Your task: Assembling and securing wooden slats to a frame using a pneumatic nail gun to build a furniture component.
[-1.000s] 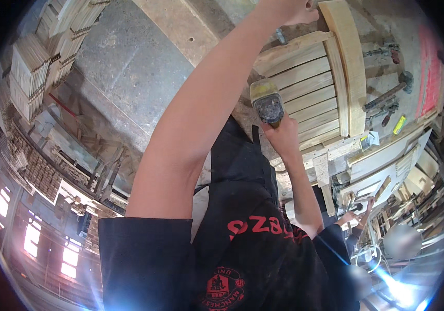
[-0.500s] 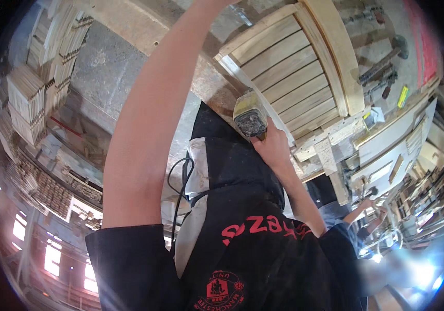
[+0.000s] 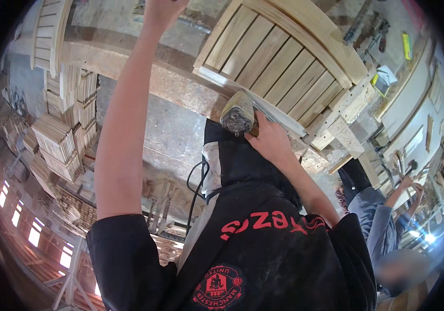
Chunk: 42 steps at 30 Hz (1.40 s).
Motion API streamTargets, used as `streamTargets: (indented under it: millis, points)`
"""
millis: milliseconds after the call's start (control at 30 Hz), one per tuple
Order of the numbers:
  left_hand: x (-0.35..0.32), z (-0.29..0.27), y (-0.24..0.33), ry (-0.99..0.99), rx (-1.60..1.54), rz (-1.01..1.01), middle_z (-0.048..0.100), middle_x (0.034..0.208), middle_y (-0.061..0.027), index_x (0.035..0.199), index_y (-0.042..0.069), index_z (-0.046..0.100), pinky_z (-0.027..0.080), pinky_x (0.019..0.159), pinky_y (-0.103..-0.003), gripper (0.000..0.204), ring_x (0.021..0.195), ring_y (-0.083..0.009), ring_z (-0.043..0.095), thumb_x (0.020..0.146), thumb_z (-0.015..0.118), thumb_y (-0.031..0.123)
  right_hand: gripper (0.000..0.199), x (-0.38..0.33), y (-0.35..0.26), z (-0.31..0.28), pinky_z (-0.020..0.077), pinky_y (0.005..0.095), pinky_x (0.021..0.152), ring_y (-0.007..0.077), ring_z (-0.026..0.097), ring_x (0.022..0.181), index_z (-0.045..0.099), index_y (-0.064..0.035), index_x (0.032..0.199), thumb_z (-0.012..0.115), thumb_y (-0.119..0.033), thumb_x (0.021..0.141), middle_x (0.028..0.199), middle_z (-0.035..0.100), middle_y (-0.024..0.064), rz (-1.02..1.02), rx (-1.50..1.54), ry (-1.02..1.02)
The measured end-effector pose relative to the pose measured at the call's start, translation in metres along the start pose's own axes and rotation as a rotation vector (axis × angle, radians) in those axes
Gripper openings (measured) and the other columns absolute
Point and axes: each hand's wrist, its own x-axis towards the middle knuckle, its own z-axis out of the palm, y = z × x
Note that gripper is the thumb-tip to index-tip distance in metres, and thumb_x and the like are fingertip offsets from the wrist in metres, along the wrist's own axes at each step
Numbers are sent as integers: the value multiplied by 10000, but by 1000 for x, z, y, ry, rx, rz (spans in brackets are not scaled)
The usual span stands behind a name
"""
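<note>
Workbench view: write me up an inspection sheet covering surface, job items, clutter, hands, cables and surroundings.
Surface: timber bench edge worn and stained.
Job items: slatted wooden panel framed, with a curved rail along its far side; yellow-grey tool dusty, at the panel's near edge.
Clutter: metal clamps, apparently, and a yellow strip lie at upper right.
Hands: right hand grips the tool; left hand is cut off by the top edge, so its grip cannot be told.
Cables: dark cord loops beside the clothing; ends untraceable.
Surroundings: stacked wooden pieces at left; a co-worker's hands at right.
</note>
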Motion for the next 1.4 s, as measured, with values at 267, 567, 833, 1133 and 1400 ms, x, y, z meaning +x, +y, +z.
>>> streamTargets:
  millis: [267,567,833,1133,1400]
  points:
    - [9,-1,-22,-14,144,102,664,681,-51,881,74,694,486,613,-321,276,600,-168,615,817,666,341,565,-2,-2,-7,545,505,718,440,663,801,469,24,1189,691,-347,825,821,665,259,-3,-17,-1]
    - [11,4,-27,-86,76,-29,623,658,-22,885,44,681,447,576,-294,301,586,-97,530,790,691,331,500,-7,0,-9,551,486,712,423,667,801,487,35,1095,690,-336,829,828,668,245,-4,3,5]
    - [9,7,-20,-104,-17,-52,636,671,-8,898,34,690,442,599,-271,268,601,-89,543,863,661,298,612,-42,41,-12,516,515,755,449,640,855,500,-66,1256,730,-356,769,882,669,242,89,74,20]
    - [14,3,-34,-125,-69,-70,656,692,-17,929,7,688,434,580,-240,283,621,-59,557,888,655,285,647,-86,111,-2,529,523,719,433,655,832,483,-108,1257,742,-426,757,861,672,223,231,-22,32]
    - [16,3,-39,-38,-12,-69,630,660,-4,941,11,697,426,545,-241,296,596,-58,545,893,663,301,634,-84,111,-8,530,506,711,424,656,823,488,-97,1238,752,-408,753,845,670,214,190,-51,26]
